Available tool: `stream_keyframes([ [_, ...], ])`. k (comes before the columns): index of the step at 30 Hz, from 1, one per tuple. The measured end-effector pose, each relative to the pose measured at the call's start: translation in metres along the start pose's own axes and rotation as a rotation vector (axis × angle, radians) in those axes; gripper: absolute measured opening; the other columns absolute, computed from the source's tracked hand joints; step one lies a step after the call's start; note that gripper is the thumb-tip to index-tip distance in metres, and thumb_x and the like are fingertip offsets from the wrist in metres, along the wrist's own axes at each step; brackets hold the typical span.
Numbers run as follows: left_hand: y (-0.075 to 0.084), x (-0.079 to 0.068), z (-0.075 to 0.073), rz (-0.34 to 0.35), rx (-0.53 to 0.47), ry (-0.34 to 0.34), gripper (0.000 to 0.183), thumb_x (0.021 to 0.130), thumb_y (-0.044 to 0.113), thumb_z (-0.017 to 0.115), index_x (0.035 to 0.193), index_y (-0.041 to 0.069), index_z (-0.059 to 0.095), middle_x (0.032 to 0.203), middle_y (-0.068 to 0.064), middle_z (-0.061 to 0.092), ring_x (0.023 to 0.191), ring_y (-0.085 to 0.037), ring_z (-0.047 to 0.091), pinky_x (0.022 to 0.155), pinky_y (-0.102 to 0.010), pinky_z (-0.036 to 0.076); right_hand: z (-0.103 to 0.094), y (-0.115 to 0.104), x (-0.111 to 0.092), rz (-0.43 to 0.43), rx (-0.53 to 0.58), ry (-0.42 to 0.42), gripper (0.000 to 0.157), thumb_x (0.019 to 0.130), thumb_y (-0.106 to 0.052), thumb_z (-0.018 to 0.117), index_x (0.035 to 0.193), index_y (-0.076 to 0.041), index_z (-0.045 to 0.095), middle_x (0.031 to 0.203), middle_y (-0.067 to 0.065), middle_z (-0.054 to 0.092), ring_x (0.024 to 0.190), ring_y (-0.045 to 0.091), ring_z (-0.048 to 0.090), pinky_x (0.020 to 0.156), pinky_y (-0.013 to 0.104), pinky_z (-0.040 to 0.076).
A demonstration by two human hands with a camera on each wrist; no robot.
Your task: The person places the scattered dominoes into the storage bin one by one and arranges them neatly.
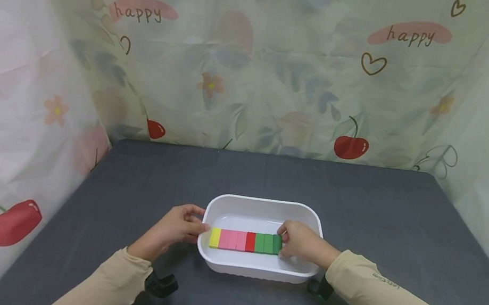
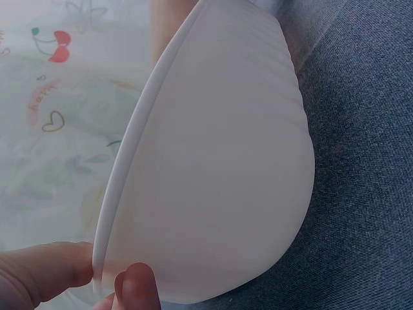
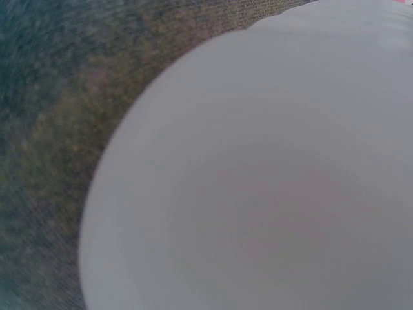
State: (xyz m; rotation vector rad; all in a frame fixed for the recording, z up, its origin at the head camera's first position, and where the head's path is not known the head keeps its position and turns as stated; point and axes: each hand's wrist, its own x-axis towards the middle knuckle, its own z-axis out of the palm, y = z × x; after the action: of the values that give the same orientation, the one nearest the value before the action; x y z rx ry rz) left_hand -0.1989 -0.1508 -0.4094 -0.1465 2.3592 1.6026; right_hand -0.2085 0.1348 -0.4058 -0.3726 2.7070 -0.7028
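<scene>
A white plastic tub [image 1: 253, 272] stands on the dark table, and a straight row of small flat blocks lies inside it. From left to right the row runs from a yellow block [image 1: 214, 237] through several pink blocks [image 1: 232, 240] and a red block [image 1: 250, 242] to several green blocks [image 1: 264, 244]. My left hand [image 1: 176, 226] pinches the tub's left rim, with thumb and finger on either side of it in the left wrist view. Reaching over the right side, my right hand [image 1: 304, 242] grips the end green block [image 1: 277, 243] between thumb and fingers. In the right wrist view the tub's wall hides that hand.
Dark cloth covers the table [image 1: 163, 171] around the tub. Behind and at both sides hangs a pale curtain [image 1: 261, 80] printed with cherries and hearts. Black wrist straps [image 1: 161, 285] sit below the sleeves, close to the tabletop.
</scene>
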Motion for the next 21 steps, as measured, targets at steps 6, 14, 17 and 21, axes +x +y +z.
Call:
stream_keyframes([
  [6,-0.0002,0.0006,0.0006,-0.011,-0.002,0.004,0.043,0.084,0.009,0.074,0.123,-0.001,0.056,0.092,-0.014,0.065,0.076,-0.018,0.065,0.072,-0.036,0.059,-0.0003,0.001,-0.0008,-0.02,0.012,-0.002,0.042,0.067,0.003,0.078,0.105,0.004,0.062,0.085,0.006,0.057,0.08,0.017,0.052,0.077,0.031,0.047],
  [14,0.0003,-0.0004,0.0,-0.014,-0.001,0.004,0.045,0.084,0.012,0.075,0.124,0.0,0.056,0.092,-0.013,0.065,0.076,-0.017,0.064,0.074,-0.036,0.059,0.0004,0.0012,0.0003,-0.007,0.013,-0.005,0.043,0.067,0.002,0.079,0.106,0.004,0.062,0.085,0.006,0.057,0.08,0.017,0.052,0.077,0.032,0.047],
  [17,0.0002,-0.0004,-0.0002,-0.011,-0.001,0.002,0.045,0.084,0.012,0.075,0.123,0.0,0.057,0.092,-0.014,0.064,0.076,-0.017,0.064,0.074,-0.036,0.059,0.0006,0.002,0.0006,-0.004,0.017,-0.002,0.044,0.067,0.001,0.08,0.107,0.004,0.062,0.085,0.006,0.058,0.081,0.017,0.053,0.078,0.033,0.048],
  [21,0.0001,0.0001,0.0002,-0.011,0.0,0.002,0.044,0.084,0.011,0.075,0.123,0.0,0.057,0.095,-0.014,0.066,0.079,-0.019,0.065,0.074,-0.036,0.059,0.0006,0.0036,0.001,0.007,0.033,0.007,0.046,0.068,-0.001,0.08,0.11,0.003,0.061,0.088,0.006,0.059,0.083,0.018,0.054,0.079,0.033,0.048],
])
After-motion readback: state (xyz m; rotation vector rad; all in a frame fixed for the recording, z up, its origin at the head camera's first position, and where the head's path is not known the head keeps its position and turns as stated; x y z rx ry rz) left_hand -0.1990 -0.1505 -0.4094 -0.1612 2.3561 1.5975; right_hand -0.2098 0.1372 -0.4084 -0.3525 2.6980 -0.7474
